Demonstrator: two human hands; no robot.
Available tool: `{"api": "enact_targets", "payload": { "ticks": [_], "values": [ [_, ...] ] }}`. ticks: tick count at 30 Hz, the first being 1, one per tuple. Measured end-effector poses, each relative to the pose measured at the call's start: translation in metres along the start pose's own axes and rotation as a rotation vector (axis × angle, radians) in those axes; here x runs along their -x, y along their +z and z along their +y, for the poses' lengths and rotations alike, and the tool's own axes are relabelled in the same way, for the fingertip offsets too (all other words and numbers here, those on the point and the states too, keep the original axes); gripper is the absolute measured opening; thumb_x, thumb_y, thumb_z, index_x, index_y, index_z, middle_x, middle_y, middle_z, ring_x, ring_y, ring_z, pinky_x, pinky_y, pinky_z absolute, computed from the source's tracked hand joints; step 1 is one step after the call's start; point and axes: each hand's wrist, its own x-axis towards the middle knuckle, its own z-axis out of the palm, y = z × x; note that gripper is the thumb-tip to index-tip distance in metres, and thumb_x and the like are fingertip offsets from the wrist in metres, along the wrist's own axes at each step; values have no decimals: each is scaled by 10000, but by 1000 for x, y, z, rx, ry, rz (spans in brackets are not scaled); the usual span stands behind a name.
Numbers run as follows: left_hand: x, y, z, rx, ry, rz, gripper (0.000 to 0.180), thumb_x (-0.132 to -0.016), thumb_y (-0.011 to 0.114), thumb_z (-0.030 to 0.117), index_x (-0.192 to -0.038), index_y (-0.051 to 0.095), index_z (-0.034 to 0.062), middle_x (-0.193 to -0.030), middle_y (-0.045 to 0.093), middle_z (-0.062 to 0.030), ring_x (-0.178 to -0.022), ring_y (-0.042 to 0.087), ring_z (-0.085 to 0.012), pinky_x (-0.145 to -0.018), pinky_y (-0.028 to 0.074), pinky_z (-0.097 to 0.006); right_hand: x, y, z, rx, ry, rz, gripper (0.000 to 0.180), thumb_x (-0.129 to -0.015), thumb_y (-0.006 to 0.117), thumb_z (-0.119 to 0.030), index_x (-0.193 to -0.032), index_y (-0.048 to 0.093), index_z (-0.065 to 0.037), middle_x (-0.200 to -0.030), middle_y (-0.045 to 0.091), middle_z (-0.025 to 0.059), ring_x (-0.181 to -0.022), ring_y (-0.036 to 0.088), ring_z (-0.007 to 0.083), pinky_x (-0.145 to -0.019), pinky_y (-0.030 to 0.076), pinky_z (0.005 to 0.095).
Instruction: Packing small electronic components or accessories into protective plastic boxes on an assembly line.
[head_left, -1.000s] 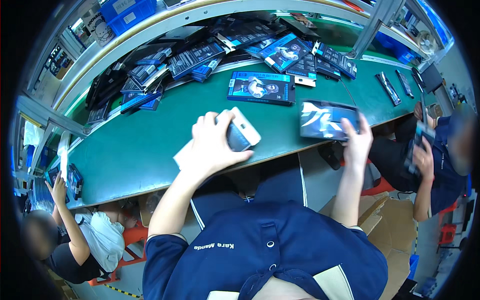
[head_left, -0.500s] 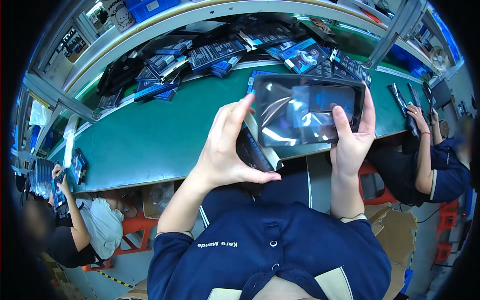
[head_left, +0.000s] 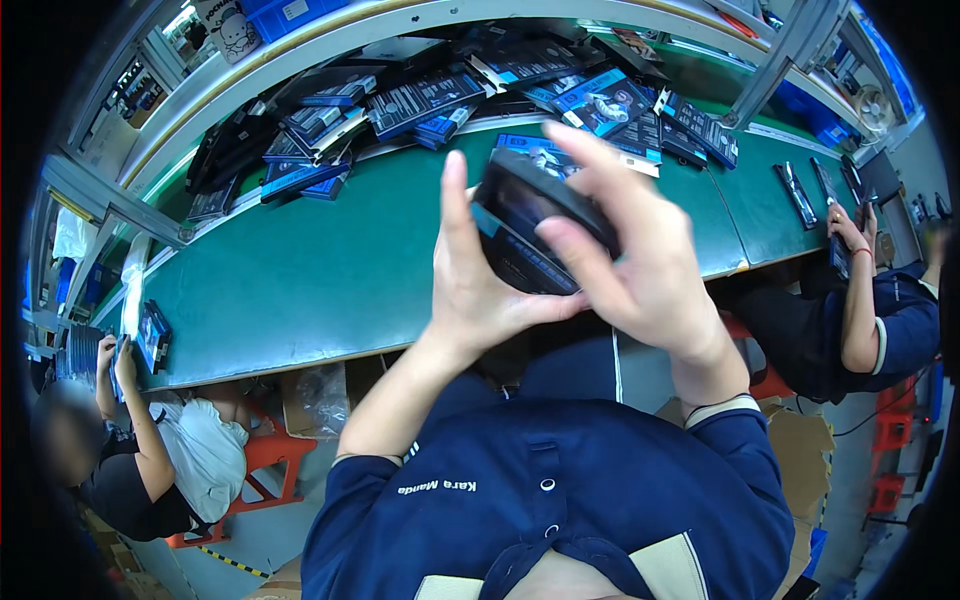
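Over the near edge of the table, my left hand (head_left: 468,275) grips a black and blue cardboard box (head_left: 525,265), thumb along its lower side and fingers up its left side. A black plastic tray (head_left: 515,172) is tilted at the mouth of the box, seemingly part of the way in. My right hand (head_left: 645,265), a little blurred, holds the tray with thumb and fingers from the right. How deep the tray sits is hidden by my hands. Behind them a blue and black printed box (head_left: 540,150) lies on the table.
Along the back of the green table (head_left: 290,285) lies a heap of black and blue boxes (head_left: 425,105) below a shelf (head_left: 330,55). Co-workers sit at left and right; the right one's hands (head_left: 850,235) hold a dark item. More boxes (head_left: 152,335) stand at the left end.
The tray has moved left and down from beside the box to its mouth, and is now tilted. My right hand came left with it. My left hand moved slightly right and up.
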Motion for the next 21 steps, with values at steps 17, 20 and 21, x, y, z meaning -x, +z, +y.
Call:
{"api": "enact_targets", "payload": {
  "ticks": [17, 20, 21],
  "values": [
    [-13, -9, -1, 741, -313, 276, 186, -958, 621, 41, -1033, 455, 75, -1121, 641, -177, -1013, 616, -153, -852, 480, -251, 28, 74, 55, -560, 84, 264, 119, -905, 654, -1, -1010, 600, -11, -1117, 624, 134, -1003, 609, 179, -882, 481, 285],
    [-16, -8, -3, 655, -277, 288, 164, -951, 626, 25, -1011, 478, 64, -1069, 653, -161, -960, 631, -148, -835, 486, -247, 24, 83, 46, -872, 251, 424, 197, -928, 627, 17, -1059, 490, -36, -1013, 610, 91, -970, 600, 125, -867, 468, 256],
    [-17, -6, -3, 599, -284, 325, 155, -948, 627, 19, -1003, 488, 59, -1043, 658, -154, -928, 637, -149, -829, 489, -249, 22, 84, 46, -872, 258, 426, 197, -928, 627, 17, -1059, 490, -36, -1013, 610, 91, -970, 600, 125, -867, 468, 256]
  ]
}}
